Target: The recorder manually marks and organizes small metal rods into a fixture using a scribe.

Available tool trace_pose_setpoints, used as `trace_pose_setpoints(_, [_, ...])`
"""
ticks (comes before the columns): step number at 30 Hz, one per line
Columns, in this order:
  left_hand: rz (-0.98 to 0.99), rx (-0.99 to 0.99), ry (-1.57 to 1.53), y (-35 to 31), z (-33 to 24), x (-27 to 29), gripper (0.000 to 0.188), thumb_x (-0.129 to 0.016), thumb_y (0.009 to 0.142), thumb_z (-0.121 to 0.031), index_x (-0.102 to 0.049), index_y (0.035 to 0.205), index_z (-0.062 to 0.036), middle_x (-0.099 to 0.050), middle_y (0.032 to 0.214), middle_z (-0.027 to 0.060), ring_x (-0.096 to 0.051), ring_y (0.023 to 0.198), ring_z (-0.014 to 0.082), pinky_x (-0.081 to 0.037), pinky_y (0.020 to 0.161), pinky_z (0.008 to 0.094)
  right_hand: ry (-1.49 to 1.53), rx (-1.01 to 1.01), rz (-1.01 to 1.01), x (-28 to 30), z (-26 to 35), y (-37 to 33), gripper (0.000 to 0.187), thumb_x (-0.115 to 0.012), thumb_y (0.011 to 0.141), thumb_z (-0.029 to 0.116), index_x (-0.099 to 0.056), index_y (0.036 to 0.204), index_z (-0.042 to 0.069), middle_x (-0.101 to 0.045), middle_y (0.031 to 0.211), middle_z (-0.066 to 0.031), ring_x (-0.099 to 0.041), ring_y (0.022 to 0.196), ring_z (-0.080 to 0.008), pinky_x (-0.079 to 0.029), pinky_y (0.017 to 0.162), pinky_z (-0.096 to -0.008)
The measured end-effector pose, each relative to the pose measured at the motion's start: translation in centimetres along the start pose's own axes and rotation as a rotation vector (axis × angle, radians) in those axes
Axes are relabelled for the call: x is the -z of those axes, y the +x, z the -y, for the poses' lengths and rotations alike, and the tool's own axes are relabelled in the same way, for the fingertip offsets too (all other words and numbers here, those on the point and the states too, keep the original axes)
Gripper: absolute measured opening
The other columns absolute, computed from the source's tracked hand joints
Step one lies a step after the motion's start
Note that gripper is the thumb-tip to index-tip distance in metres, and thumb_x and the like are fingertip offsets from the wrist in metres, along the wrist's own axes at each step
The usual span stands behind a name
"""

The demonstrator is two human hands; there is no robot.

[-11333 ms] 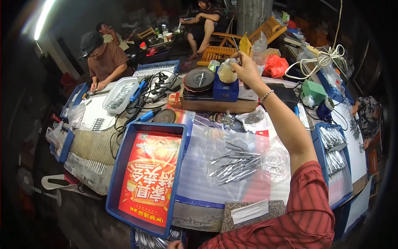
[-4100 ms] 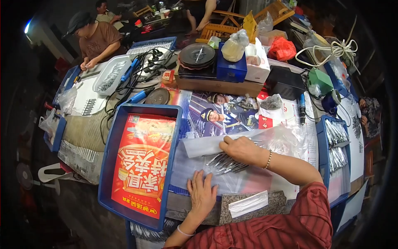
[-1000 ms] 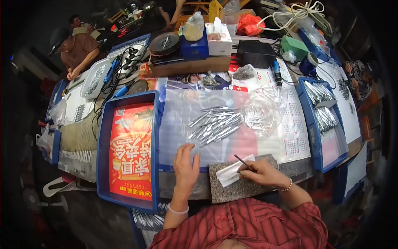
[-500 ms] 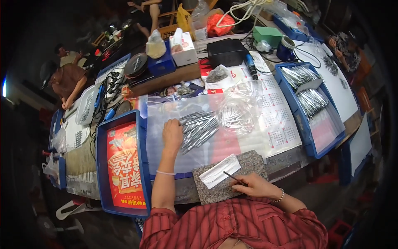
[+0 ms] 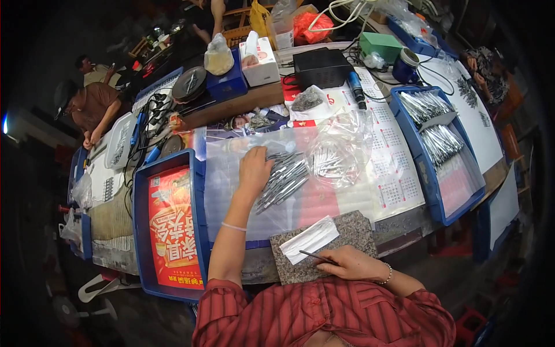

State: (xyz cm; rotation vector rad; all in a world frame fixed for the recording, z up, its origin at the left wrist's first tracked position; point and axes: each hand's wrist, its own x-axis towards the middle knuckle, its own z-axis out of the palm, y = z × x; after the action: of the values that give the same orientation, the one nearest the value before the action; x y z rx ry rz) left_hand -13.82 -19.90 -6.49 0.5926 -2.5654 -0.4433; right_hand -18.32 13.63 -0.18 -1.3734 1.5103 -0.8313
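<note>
My left hand (image 5: 255,169) is at the left edge of a loose pile of thin silvery metal sticks (image 5: 284,180), which lies on clear plastic sheeting. Its fingers are bent together and point down; what they pinch, if anything, is hidden. In my right hand (image 5: 348,264) is a slim dark tool (image 5: 313,255), its tip pointing left. That hand rests over a speckled stone slab (image 5: 357,227). A folded white paper strip (image 5: 309,240) lies on the slab, just beyond the tool's tip. Right of the pile, a clear plastic bag (image 5: 335,156) holds more pale metal pieces.
A blue tray (image 5: 201,231) with a red printed sheet stands on the left. Another blue tray (image 5: 442,194) at the right holds bundled silvery sticks. Behind are a black box (image 5: 321,70), a tissue box (image 5: 259,62) and cables. Other people sit at far left and far right.
My left hand has moved up and slightly right along the pile, its fingers more bent. The tool in my right hand has shifted left and lower over the slab.
</note>
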Motion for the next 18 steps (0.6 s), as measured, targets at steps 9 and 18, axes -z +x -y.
trace_pose_setpoints(9, [0.118,-0.003,-0.067,-1.4,-1.9,-0.8,0.033,-0.066,0.081,-0.016,-0.058,0.110,-0.0022,-0.060,0.109,0.0155,-0.056,0.101,0.0352,-0.045,0.085,0.0460,0.036,-0.110,0.023,0.3,-0.1,-0.3,0.026,-0.060,0.094,0.022,-0.062,0.110,0.002,-0.069,0.088,-0.0172,-0.069,0.081,-0.0325,-0.053,0.071,-0.0366])
trace_pose_setpoints(18, [0.077,-0.097,-0.111,-3.4,-3.7,0.0,0.037,-0.065,0.081,-0.014,-0.056,0.115,-0.0019,-0.060,0.105,0.0163,-0.057,0.098,0.0357,-0.046,0.081,0.0455,0.033,-0.035,0.016,-0.1,-0.5,0.3,0.027,-0.059,0.093,0.025,-0.060,0.104,0.001,-0.066,0.082,-0.0217,-0.065,0.075,-0.0397,-0.051,0.067,-0.0438])
